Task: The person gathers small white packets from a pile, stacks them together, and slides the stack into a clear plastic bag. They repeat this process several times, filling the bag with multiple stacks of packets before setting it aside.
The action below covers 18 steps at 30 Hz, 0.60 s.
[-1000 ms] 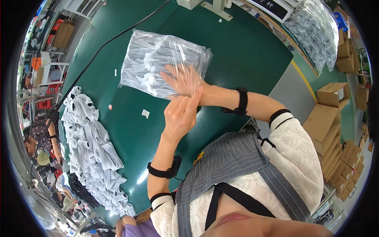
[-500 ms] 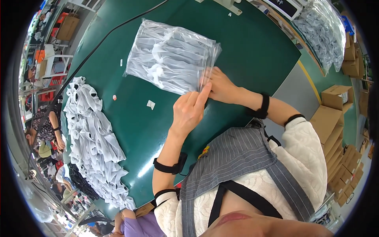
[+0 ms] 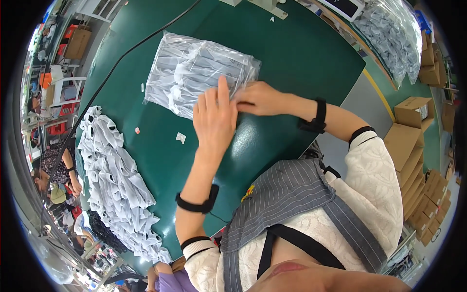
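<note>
Clear plastic bag (image 3: pixel 194 78) noted flat on green surface (image 3: pixel 301 63), long axis tilted, far-left corner toward black cable. Bag filled with folded pale grey-white fabric pieces, packed in overlapping layers; film wrinkled and glossy, glare on top. Near-right edge covered by left hand (image 3: pixel 214 119), laid flat with fingers (image 3: pixel 223 90) extended onto film. Right corner pinched by right hand (image 3: pixel 260 100). Whether bag mouth is sealed: not discernible.

Cream textured top (image 3: pixel 374 194), grey striped apron (image 3: pixel 287 194), black wristbands (image 3: pixel 318 116).
</note>
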Each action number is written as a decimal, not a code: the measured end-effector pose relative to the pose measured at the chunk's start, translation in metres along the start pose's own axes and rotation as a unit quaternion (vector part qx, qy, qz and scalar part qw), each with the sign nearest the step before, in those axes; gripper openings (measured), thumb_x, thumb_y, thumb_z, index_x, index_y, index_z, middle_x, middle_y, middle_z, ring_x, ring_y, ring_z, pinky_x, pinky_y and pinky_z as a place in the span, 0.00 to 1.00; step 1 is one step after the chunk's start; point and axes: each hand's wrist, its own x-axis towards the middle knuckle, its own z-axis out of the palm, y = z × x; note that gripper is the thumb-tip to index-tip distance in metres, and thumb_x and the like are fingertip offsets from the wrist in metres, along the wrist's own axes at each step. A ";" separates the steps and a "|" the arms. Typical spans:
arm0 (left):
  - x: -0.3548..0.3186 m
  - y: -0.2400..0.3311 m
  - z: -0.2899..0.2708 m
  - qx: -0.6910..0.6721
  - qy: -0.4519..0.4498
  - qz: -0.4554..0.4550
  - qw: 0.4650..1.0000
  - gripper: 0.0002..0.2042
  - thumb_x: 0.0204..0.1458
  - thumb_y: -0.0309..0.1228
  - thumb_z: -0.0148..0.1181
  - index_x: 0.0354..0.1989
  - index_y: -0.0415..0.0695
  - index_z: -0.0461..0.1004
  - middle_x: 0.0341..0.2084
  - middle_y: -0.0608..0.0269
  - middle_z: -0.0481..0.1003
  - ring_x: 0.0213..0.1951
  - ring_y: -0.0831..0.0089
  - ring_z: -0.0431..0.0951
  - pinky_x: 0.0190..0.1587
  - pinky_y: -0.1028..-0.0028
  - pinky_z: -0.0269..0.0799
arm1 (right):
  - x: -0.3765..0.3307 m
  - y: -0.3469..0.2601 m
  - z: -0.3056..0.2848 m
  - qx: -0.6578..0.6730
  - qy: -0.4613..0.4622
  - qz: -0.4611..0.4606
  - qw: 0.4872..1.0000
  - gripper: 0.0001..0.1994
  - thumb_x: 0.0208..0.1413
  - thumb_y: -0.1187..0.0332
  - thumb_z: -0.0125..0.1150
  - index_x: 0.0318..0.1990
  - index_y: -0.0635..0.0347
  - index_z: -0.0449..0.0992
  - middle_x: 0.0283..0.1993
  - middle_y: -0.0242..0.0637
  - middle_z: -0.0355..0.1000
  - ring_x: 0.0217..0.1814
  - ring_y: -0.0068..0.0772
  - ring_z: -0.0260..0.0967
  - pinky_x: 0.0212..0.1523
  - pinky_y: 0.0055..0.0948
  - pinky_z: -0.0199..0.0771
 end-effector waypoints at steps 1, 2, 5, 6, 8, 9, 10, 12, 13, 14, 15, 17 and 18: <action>0.015 -0.001 0.008 0.020 -0.012 0.007 1.000 0.27 0.44 0.25 0.60 0.58 0.36 0.67 0.28 0.63 0.68 0.25 0.67 0.71 0.30 0.68 0.66 | -0.002 0.005 -0.007 -0.001 -0.003 -0.002 1.000 0.10 0.54 0.61 0.61 0.36 0.58 0.76 0.37 0.36 0.75 0.43 0.39 0.70 0.45 0.39 0.69; 0.029 -0.003 0.018 0.043 -0.024 0.013 0.999 0.27 0.44 0.26 0.60 0.56 0.36 0.67 0.30 0.61 0.69 0.26 0.65 0.72 0.32 0.67 0.67 | -0.001 0.012 -0.015 -0.030 -0.011 -0.002 0.999 0.10 0.54 0.61 0.61 0.37 0.57 0.77 0.39 0.35 0.75 0.44 0.38 0.70 0.46 0.39 0.68; 0.052 -0.008 0.054 0.138 -0.050 0.015 0.989 0.19 0.44 0.28 0.60 0.47 0.38 0.71 0.28 0.62 0.73 0.28 0.67 0.76 0.31 0.69 0.69 | -0.001 0.019 -0.026 -0.085 -0.030 -0.003 0.996 0.10 0.55 0.63 0.60 0.40 0.56 0.78 0.42 0.35 0.76 0.47 0.36 0.70 0.49 0.40 0.67; 0.059 -0.007 0.062 0.141 -0.047 0.009 0.989 0.19 0.44 0.28 0.60 0.47 0.38 0.71 0.28 0.62 0.73 0.28 0.67 0.76 0.31 0.69 0.69 | -0.001 0.017 -0.028 -0.094 -0.028 -0.007 0.995 0.10 0.54 0.64 0.61 0.41 0.57 0.77 0.42 0.36 0.75 0.47 0.38 0.70 0.49 0.40 0.67; 0.073 -0.002 0.072 0.088 -0.124 0.026 0.988 0.10 0.44 0.30 0.59 0.35 0.41 0.73 0.25 0.64 0.76 0.28 0.69 0.79 0.29 0.71 0.71 | 0.001 0.017 -0.034 -0.114 -0.026 -0.020 0.993 0.12 0.52 0.66 0.63 0.43 0.59 0.76 0.41 0.37 0.75 0.46 0.43 0.70 0.49 0.40 0.67; 0.075 0.000 0.073 0.093 -0.120 0.018 0.988 0.10 0.44 0.30 0.59 0.35 0.41 0.73 0.25 0.64 0.76 0.28 0.69 0.79 0.29 0.71 0.71 | 0.003 0.018 -0.035 -0.113 -0.031 -0.029 0.993 0.12 0.52 0.66 0.63 0.43 0.59 0.76 0.41 0.37 0.75 0.46 0.43 0.70 0.49 0.40 0.67; 0.076 0.005 0.075 0.061 -0.127 0.026 0.990 0.07 0.43 0.30 0.59 0.31 0.43 0.72 0.23 0.65 0.76 0.27 0.69 0.79 0.28 0.71 0.71 | 0.001 0.020 -0.036 -0.104 -0.031 -0.020 0.994 0.11 0.52 0.65 0.63 0.42 0.57 0.77 0.42 0.38 0.75 0.47 0.42 0.70 0.49 0.41 0.67; 0.076 0.012 0.076 0.028 -0.131 0.030 0.990 0.05 0.43 0.30 0.59 0.27 0.44 0.71 0.21 0.66 0.76 0.27 0.70 0.80 0.27 0.71 0.72 | -0.003 0.025 -0.035 -0.087 -0.026 0.004 0.996 0.10 0.51 0.63 0.62 0.40 0.55 0.78 0.44 0.38 0.75 0.48 0.40 0.69 0.49 0.44 0.67; 0.071 0.017 0.075 0.017 -0.122 0.057 0.991 0.04 0.43 0.28 0.58 0.27 0.44 0.70 0.21 0.64 0.76 0.26 0.68 0.80 0.27 0.70 0.72 | -0.005 0.028 -0.031 -0.087 -0.031 0.002 0.996 0.10 0.51 0.63 0.62 0.40 0.55 0.78 0.44 0.38 0.75 0.48 0.40 0.69 0.49 0.44 0.67; 0.064 0.022 0.072 0.006 -0.113 0.083 0.990 0.04 0.43 0.26 0.58 0.26 0.44 0.70 0.22 0.62 0.76 0.26 0.65 0.79 0.28 0.69 0.73 | -0.007 0.031 -0.026 -0.095 -0.029 0.000 0.995 0.11 0.51 0.63 0.63 0.40 0.55 0.78 0.44 0.39 0.75 0.48 0.41 0.70 0.48 0.43 0.68; 0.058 0.025 0.069 -0.008 -0.106 0.112 0.988 0.04 0.43 0.25 0.58 0.26 0.44 0.69 0.22 0.60 0.76 0.25 0.63 0.79 0.28 0.68 0.73 | -0.010 0.031 -0.020 -0.103 -0.025 0.001 0.994 0.11 0.50 0.63 0.63 0.39 0.56 0.78 0.43 0.39 0.75 0.47 0.41 0.70 0.47 0.42 0.70; 0.048 0.024 0.060 -0.036 -0.103 0.101 0.989 0.04 0.43 0.25 0.58 0.27 0.43 0.70 0.23 0.59 0.76 0.26 0.63 0.79 0.29 0.68 0.73 | -0.011 0.029 -0.014 -0.107 -0.033 -0.002 0.994 0.11 0.49 0.63 0.64 0.39 0.56 0.77 0.42 0.40 0.75 0.46 0.42 0.71 0.46 0.42 0.71; 0.043 0.022 0.054 -0.063 -0.099 0.092 0.989 0.04 0.44 0.25 0.59 0.27 0.43 0.70 0.23 0.59 0.76 0.26 0.63 0.79 0.30 0.67 0.73 | -0.011 0.026 -0.013 -0.107 -0.042 0.028 0.993 0.11 0.50 0.63 0.63 0.39 0.56 0.77 0.42 0.40 0.75 0.45 0.43 0.72 0.45 0.41 0.71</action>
